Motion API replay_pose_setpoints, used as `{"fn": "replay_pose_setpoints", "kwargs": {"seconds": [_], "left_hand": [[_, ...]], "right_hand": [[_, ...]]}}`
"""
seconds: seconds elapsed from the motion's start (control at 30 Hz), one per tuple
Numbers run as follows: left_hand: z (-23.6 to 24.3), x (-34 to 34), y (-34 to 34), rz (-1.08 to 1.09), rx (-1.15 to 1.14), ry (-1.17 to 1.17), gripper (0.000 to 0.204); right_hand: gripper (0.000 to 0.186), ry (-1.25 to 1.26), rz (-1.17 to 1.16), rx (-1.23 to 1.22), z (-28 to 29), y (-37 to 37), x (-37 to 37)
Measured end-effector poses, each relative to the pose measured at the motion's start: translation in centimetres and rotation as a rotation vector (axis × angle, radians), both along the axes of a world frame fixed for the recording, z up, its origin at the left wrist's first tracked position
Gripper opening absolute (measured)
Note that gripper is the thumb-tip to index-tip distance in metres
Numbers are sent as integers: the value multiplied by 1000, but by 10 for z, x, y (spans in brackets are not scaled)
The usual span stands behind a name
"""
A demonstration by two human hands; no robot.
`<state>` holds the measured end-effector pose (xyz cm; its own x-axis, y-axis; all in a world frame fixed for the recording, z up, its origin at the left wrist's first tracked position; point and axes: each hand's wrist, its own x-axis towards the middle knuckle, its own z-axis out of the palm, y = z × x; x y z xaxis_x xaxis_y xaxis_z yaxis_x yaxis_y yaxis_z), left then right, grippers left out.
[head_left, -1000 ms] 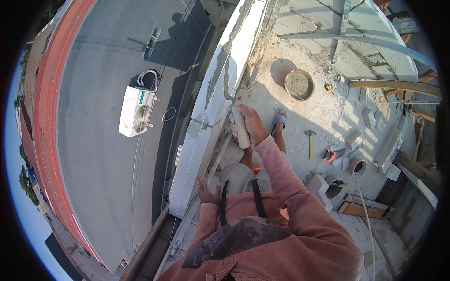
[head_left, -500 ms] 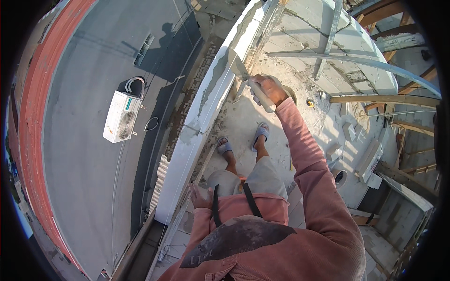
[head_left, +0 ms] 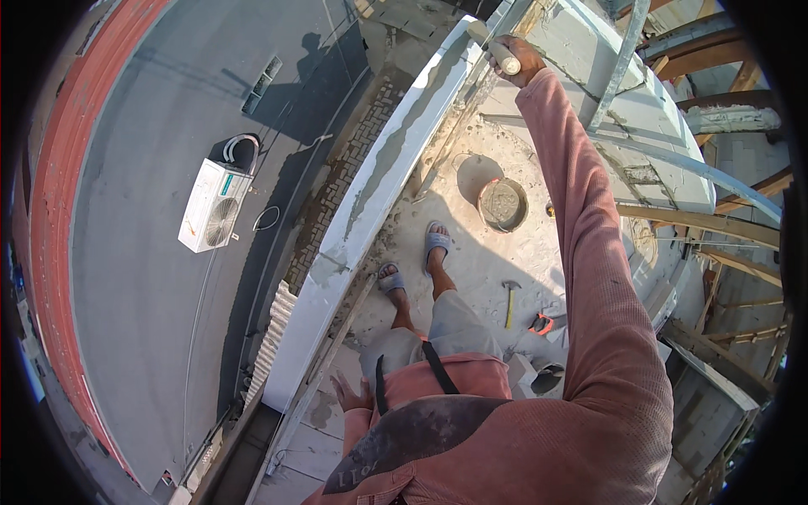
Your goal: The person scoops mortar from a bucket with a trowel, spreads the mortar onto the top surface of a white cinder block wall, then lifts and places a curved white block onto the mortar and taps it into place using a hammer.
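Note:
My right hand is stretched far forward, its fingers wrapped round the pale handle of a trowel. The trowel's blade, partly hidden by the hand, is at the far end of a low white block wall. Along the wall's top runs a strip of grey wet mortar. My left hand hangs beside my left thigh with its fingers apart, holding nothing. To the right of my feet stands a round bucket with grey mortar in it.
A hammer and a red-and-black tool lie on the floor to my right. Beyond the wall, an air-conditioner unit sits on a lower grey surface. Metal bars and wooden beams cross at the right.
My right hand has moved forward along the wall with the trowel, towards its far end. The bucket, hammer and red-and-black tool have come into view. My left hand's fingers are spread.

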<state>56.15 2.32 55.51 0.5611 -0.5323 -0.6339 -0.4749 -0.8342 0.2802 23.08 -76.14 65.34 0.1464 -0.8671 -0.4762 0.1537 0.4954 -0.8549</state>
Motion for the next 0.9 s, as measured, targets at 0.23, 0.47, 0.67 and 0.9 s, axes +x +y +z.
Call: {"fn": "replay_pose_setpoints", "kwargs": {"seconds": [0.23, 0.47, 0.67, 0.9], "left_hand": [[-10, -32, -23, 31, 102, 56, 95], [-7, -22, -40, 26, 42, 79, 97], [-7, 8, -27, 7, -34, 67, 97], [-12, 44, 11, 27, 22, 45, 94]], "right_hand": [[22, 79, 131, 113, -5, -53, -17], [30, 142, 361, 183, 11, 10, -9], [25, 73, 376, 281, 22, 94, 19], [23, 110, 472, 329, 26, 173, 56]]}}
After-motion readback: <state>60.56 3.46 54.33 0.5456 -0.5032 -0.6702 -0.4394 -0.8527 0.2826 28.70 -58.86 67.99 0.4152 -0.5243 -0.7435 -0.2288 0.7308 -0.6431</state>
